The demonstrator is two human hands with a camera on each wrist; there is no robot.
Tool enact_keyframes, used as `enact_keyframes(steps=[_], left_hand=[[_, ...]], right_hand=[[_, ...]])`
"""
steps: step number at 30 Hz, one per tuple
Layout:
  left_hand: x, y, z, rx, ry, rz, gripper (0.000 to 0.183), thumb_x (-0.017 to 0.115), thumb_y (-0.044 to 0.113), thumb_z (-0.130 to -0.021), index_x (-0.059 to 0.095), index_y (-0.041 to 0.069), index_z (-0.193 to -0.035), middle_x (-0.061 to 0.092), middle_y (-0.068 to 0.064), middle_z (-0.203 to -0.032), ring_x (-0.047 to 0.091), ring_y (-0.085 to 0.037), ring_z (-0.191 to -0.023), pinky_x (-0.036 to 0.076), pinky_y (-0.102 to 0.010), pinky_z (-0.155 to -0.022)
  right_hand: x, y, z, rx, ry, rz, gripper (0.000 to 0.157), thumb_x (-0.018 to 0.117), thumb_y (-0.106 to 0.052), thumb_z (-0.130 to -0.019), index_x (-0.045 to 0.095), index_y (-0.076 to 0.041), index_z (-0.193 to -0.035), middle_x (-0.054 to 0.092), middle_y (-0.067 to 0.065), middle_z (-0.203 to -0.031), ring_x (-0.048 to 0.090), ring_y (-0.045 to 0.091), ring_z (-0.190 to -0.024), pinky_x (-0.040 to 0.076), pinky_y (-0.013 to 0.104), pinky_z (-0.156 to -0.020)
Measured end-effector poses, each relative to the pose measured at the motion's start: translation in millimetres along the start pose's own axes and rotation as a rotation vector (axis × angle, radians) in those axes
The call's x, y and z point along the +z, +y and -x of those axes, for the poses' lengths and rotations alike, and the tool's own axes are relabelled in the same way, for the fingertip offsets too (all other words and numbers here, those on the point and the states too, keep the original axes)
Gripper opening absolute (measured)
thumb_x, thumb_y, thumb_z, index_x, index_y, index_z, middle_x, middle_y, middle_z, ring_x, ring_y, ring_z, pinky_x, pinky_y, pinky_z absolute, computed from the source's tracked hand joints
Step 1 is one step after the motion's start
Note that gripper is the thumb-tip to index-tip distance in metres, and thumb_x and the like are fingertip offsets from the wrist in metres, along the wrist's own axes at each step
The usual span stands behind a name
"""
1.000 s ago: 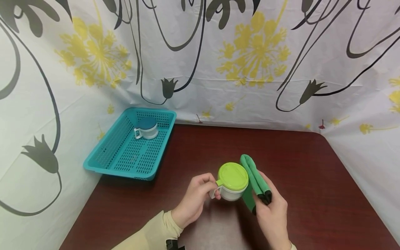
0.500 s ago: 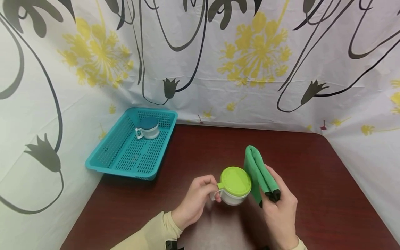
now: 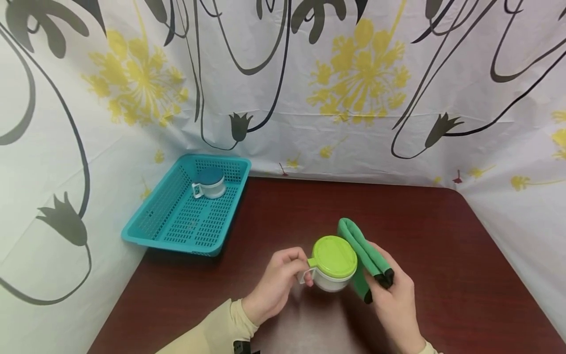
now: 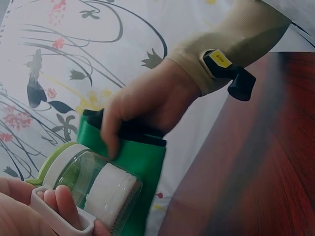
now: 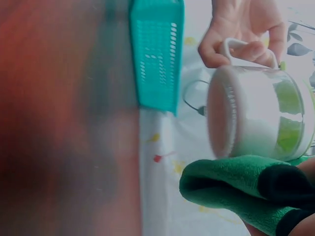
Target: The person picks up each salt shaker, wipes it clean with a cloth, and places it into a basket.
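My left hand [image 3: 283,278] grips the white handle of a seasoning jar [image 3: 333,260] that has a lime-green lid, holding it up over the table. In the left wrist view the jar [image 4: 98,187] looks clear-walled with a white part inside. My right hand [image 3: 395,300] holds a folded green cloth [image 3: 364,253] with black edging, its fingers behind the fold. The cloth lies against the jar's right side; in the right wrist view the cloth [image 5: 231,182] touches the jar's wall [image 5: 256,113].
A turquoise perforated basket [image 3: 172,243] stands at the table's back left. Inside it sits a similar jar with a blue lid [image 3: 210,182]. The dark red table [image 3: 442,246] meets a flower-patterned curtain [image 3: 283,98] at the back and sides.
My right hand moved the cloth right and up along the jar, then back left and down against it. The left hand and jar shifted only slightly.
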State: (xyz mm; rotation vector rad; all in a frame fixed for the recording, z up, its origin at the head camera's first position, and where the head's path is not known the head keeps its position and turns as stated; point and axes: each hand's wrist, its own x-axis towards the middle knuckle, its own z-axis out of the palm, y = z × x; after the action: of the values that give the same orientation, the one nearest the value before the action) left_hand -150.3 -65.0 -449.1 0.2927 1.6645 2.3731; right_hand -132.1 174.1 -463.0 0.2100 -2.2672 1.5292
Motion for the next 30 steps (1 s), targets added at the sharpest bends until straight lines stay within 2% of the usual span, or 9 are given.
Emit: enact_keyframes(steps=[6, 11, 25, 30], left_hand=[[0.1, 0.7, 1.6, -0.01, -0.001, 0.008, 0.019, 0.054, -0.002, -0.085, 0.045, -0.018, -0.082, 0.055, -0.007, -0.064, 0.058, -0.021, -0.062, 0.049, -0.03, -0.068], [0.7, 0.5, 2.0, -0.006, -0.018, 0.012, 0.019, 0.054, -0.001, -0.086, 0.045, -0.018, -0.082, 0.055, -0.007, -0.064, 0.057, -0.021, -0.062, 0.049, -0.03, -0.068], [0.7, 1.1, 2.1, -0.014, -0.018, 0.002, 0.018, 0.053, -0.003, -0.085, 0.044, -0.018, -0.081, 0.054, -0.006, -0.063, 0.058, -0.021, -0.061, 0.049, -0.03, -0.069], [0.2, 0.4, 2.7, -0.018, -0.031, -0.004, 0.018, 0.053, -0.002, -0.085, 0.045, -0.018, -0.081, 0.054, -0.006, -0.062, 0.057, -0.021, -0.061, 0.049, -0.03, -0.069]], right_hand=[[-5.6, 16.2, 3.0, 0.101, -0.13, -0.05, 0.057, 0.066, 0.005, -0.091, 0.06, -0.027, -0.138, 0.066, -0.007, -0.129, 0.062, 0.013, -0.117, 0.049, 0.02, -0.091], [-7.6, 23.3, 6.5, 0.141, -0.178, -0.105, 0.057, 0.067, 0.005, -0.09, 0.06, -0.024, -0.138, 0.066, -0.003, -0.13, 0.062, 0.014, -0.118, 0.051, 0.022, -0.089], [-14.1, 23.9, -3.1, 0.145, -0.225, -0.132, 0.053, 0.066, 0.005, -0.091, 0.06, -0.018, -0.138, 0.066, 0.003, -0.129, 0.063, 0.014, -0.115, 0.053, 0.024, -0.086], [-20.9, 22.9, -11.0, 0.091, -0.24, -0.112, 0.052, 0.068, 0.002, -0.092, 0.061, -0.02, -0.138, 0.066, 0.002, -0.129, 0.063, 0.015, -0.116, 0.052, 0.024, -0.087]])
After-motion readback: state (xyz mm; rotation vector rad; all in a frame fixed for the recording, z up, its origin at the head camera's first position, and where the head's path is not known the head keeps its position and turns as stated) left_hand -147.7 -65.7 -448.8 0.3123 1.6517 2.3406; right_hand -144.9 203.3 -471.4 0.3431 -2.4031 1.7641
